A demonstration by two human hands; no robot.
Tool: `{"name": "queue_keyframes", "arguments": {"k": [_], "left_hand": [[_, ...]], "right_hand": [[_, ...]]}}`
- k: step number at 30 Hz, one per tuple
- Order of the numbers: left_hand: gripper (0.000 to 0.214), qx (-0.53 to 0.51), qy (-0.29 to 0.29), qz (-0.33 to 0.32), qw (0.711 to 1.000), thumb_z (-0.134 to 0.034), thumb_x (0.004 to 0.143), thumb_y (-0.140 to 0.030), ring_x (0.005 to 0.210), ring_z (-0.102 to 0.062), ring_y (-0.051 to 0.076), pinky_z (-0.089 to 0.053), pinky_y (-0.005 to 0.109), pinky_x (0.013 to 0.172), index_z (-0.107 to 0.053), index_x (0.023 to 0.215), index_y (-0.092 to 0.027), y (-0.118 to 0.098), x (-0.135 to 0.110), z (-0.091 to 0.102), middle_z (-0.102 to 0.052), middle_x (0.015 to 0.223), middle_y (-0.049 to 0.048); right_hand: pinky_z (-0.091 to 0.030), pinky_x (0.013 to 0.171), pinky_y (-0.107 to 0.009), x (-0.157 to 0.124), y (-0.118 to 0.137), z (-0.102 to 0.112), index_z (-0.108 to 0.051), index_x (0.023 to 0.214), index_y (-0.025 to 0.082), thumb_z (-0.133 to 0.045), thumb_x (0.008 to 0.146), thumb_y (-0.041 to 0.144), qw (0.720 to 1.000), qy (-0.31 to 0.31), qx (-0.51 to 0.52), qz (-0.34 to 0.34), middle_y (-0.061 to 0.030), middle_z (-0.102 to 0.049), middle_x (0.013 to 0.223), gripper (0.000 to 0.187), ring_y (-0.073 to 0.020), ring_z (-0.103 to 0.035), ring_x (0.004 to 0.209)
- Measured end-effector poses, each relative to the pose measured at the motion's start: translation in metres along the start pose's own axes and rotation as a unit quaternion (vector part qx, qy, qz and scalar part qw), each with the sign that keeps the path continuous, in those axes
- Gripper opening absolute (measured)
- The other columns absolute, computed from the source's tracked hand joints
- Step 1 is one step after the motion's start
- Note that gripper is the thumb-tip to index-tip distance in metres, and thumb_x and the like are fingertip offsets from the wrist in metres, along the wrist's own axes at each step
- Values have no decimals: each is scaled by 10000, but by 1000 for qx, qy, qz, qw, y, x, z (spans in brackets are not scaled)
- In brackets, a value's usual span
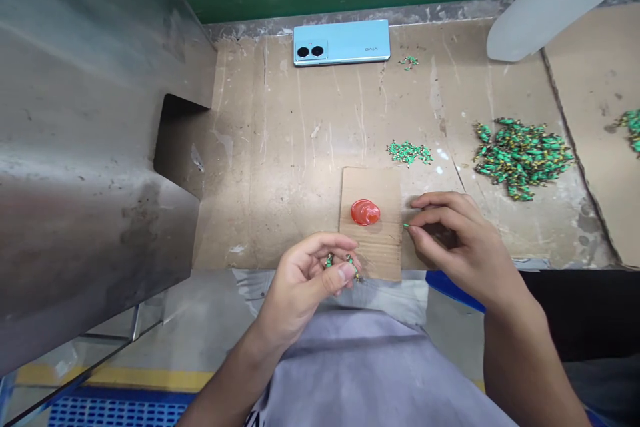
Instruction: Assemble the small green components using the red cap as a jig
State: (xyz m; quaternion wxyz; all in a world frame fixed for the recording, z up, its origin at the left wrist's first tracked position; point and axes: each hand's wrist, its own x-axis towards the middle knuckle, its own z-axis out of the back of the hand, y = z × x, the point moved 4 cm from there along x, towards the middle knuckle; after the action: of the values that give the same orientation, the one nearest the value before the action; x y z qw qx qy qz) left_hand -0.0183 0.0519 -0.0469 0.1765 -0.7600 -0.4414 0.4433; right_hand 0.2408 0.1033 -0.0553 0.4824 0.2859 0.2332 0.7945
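My left hand [315, 273] is curled around several small green pieces with dark and gold ends [351, 265], near the front edge of the table. The thumb presses one of them against the fingers. To the right, my right hand [455, 240] pinches a tiny green piece [407, 225] between thumb and index finger. Between the hands lies a cardboard rectangle [371, 247] with a glossy red-orange blob [365, 212] on it. Beyond it rests a small pile of tiny green pieces [409, 153]. A larger heap of green pieces with gold ends [523, 157] sits farther right.
A light blue phone [350, 43] lies face down at the back, beside a few green pieces [410, 63]. A metal housing [95, 147] walls off the left. A pale tube [555, 3] slants in at upper right. More green pieces [633, 128] lie at the right edge.
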Motion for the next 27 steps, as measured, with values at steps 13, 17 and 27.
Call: {"name": "queue_keyframes", "arguments": {"k": [13, 17, 27], "left_hand": [[250, 84, 13, -101, 991, -1029, 884, -365, 714, -724, 134, -589, 198, 620, -910, 1002, -180, 3, -1, -3, -866, 864, 76], [124, 129, 21, -182, 975, -1006, 914, -287, 803, -797, 164, -661, 222, 718, -920, 942, -203, -4, -4, -9, -882, 888, 74], [135, 127, 24, -213, 968, -1011, 911, -263, 770, -786, 136, -662, 184, 694, -944, 1026, -250, -3, -5, -11, -884, 906, 48]], "right_hand": [[-560, 978, -368, -8, 35, 5, -752, 1090, 271, -744, 1062, 92, 984, -74, 160, -22, -48, -730, 1156, 181, -215, -709, 1106], [-591, 940, -272, -7, 77, -7, -733, 1102, 260, -723, 1081, 95, 967, -42, 248, -34, -21, -719, 1112, 167, -158, -718, 1056], [-624, 889, -190, 3, 89, -18, -755, 1053, 274, -736, 1114, 184, 938, 14, 337, -78, 8, -752, 1047, 111, -117, -751, 967]]}}
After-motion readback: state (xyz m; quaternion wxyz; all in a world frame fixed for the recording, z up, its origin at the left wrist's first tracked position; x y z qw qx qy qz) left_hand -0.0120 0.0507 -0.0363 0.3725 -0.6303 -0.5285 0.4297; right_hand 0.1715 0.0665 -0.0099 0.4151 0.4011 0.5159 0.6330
